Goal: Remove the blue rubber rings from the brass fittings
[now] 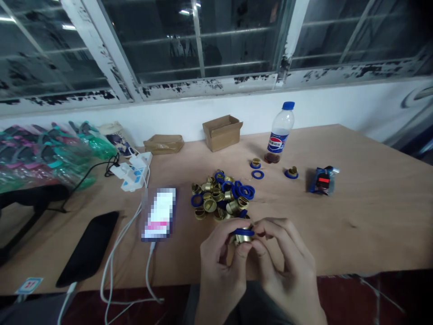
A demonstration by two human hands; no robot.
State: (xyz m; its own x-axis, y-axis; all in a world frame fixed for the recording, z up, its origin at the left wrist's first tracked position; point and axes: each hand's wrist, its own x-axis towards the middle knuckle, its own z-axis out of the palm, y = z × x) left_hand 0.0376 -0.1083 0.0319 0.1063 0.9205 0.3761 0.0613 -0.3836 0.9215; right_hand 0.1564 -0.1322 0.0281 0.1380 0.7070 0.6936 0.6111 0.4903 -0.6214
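Observation:
Near the table's front edge, my left hand (223,257) pinches a brass fitting (242,238) with a blue ring (245,232) around its upper part. From the other side, the fingertips of my right hand (289,259) close on the same piece; part of it is hidden by the fingers. Just beyond lies a pile of brass fittings (210,206) mixed with loose blue rings (248,192). Farther right stand two brass fittings, one (256,161) and another (292,171), each with a blue ring at its base. A single blue ring (257,174) lies flat between them.
A cola bottle (278,135), an open cardboard box (222,133) and a flattened brown packet (164,144) are at the back. Left are a lit phone (160,212), a dark phone (88,248), a power strip (135,171) and cables. A small packet (323,180) lies right.

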